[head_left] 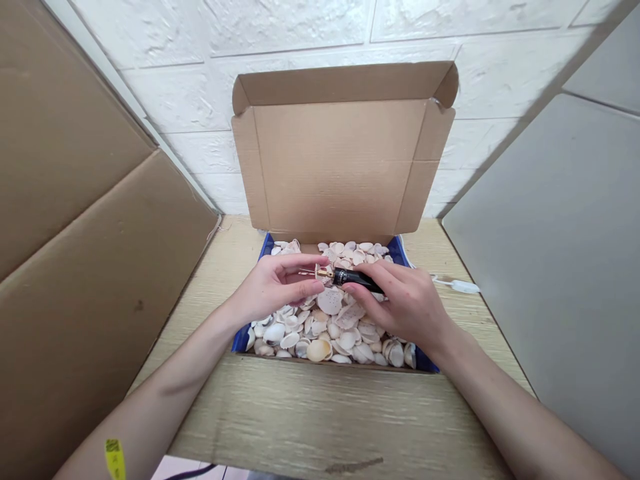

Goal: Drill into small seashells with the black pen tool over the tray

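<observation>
Over a box of seashells, my right hand grips a black hand-held mini drill with a brass-coloured chuck. The drill lies nearly level and points left. My left hand pinches a small pale shell between thumb and fingers, right at the drill's tip. A thin bit shows on the left side of the shell, between my fingers. Part of the shell is hidden by the fingers. Beneath both hands lie many white and cream shells in the blue-sided cardboard box.
The box's brown lid stands up against the white brick-patterned wall. Cardboard rises on the left and a grey panel on the right. A white cord with a small white piece lies on the wooden table.
</observation>
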### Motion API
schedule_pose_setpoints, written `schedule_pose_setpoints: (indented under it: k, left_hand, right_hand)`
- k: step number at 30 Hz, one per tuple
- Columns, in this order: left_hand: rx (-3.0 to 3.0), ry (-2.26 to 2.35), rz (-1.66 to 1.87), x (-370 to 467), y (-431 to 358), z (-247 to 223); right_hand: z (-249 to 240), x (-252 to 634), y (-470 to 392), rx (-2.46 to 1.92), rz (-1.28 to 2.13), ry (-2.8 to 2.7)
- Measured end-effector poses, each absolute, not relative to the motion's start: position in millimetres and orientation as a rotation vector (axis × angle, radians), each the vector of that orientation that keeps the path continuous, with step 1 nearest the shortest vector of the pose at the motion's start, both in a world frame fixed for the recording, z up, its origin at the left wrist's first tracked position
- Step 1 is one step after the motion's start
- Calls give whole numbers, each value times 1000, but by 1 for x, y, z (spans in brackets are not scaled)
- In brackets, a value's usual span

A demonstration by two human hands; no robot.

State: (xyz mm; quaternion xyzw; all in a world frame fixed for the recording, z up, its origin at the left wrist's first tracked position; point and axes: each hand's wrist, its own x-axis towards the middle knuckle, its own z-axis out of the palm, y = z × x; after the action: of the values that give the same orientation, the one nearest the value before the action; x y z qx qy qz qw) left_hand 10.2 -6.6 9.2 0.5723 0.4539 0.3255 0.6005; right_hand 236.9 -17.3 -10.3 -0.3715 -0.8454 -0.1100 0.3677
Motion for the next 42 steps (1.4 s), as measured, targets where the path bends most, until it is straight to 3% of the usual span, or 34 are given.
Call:
schedule_pose_setpoints:
  k: [23,42]
  left_hand:
    - [1458,941,948,-4,1,-2]
    - [1376,944,844,-8,4,-5]
  right_hand:
    - [-13,237,-14,-1050,-260,-2085]
    - [-15,238,-10,-1031,-258,-2052]
